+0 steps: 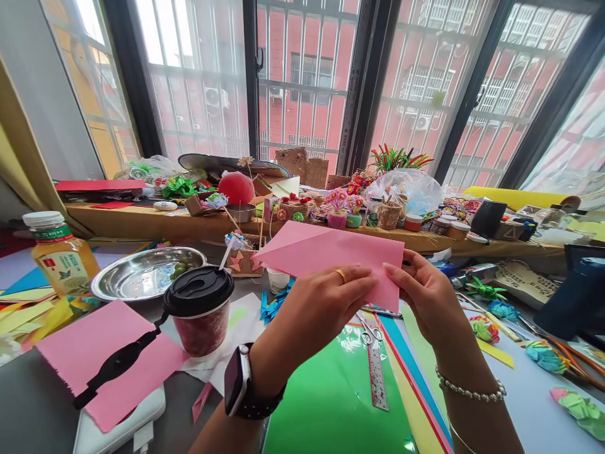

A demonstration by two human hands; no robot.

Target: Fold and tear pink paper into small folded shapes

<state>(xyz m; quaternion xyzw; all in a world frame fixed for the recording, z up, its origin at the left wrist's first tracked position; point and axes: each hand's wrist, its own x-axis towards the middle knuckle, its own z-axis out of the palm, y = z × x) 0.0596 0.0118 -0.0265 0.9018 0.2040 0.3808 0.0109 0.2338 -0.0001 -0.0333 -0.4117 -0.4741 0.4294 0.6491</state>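
Note:
A pink sheet of paper (pixel 326 249), folded with a slanted edge toward its left point, is held up above the table. My left hand (pixel 326 299) lies across its lower front, fingers closed together and pressing on the paper; its thumb is hidden. At the right end, my right hand (pixel 420 284) pinches the paper with the thumb in front and the fingers behind. Below the hands lies a shiny green folder (pixel 331 391), with scissors (pixel 371 331) and a patterned ruler (pixel 377 375) on it.
At left stand a lidded coffee cup (pixel 201 315), a metal dish (pixel 127 277) with green fruit and a juice bottle (pixel 61 258). Another pink sheet (pixel 108 340) lies over a white device (pixel 142 410). Paper flowers (pixel 546 356) lie at right. Crafts crowd the windowsill (pixel 189 224).

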